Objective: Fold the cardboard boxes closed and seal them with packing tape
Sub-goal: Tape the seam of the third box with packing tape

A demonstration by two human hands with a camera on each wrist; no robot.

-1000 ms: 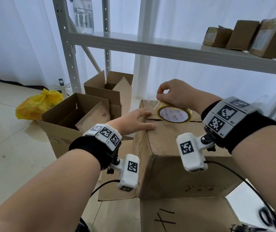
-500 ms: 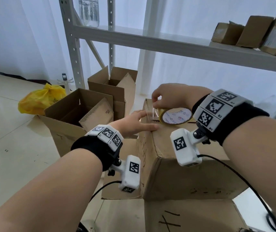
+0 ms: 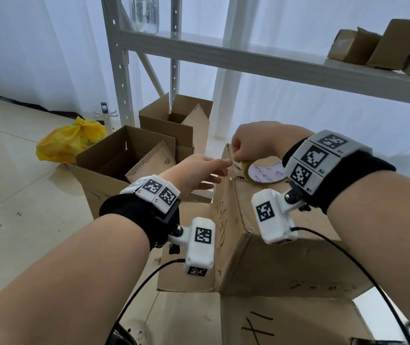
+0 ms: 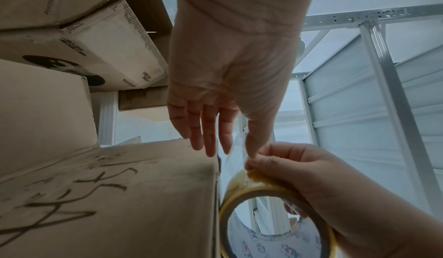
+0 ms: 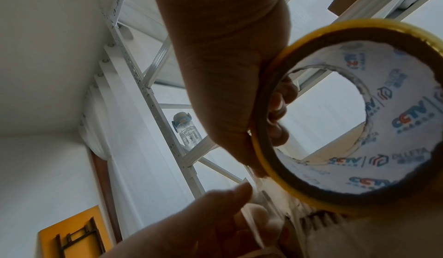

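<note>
1. At centre of the head view, the closed cardboard box [image 3: 261, 260] stands on another box [image 3: 293, 322] marked with black strokes, its near-left side scrawled with black writing.
2. On its top, toward 12 o'clock, the tape roll [image 3: 263, 171] stands tilted on edge, yellow-rimmed with a printed white core.
3. The right hand [image 3: 258, 143] curls over the roll from 1 o'clock, fingers wrapped round its rim and fingertips pinching at the tape's free end by the box's far-left corner.
4. The left hand [image 3: 196, 173] reaches in from 8 o'clock with fingers straight and relaxed; its forefinger tip meets the loose clear strip [image 4: 236, 148] just beside the right hand's fingertips, holding nothing firmly.
5. At 10 o'clock on the floor [image 3: 12, 207] sit two open boxes [image 3: 124, 158], one behind the other, flaps up.
6. Farther out at 9 o'clock lies a yellow plastic bag [image 3: 70, 140].
7. At 12 to 2 o'clock a grey metal shelf [image 3: 248, 53] carries small cartons [image 3: 383, 43] at its right end and a clear bottle [image 3: 144, 13] at its left.
</note>
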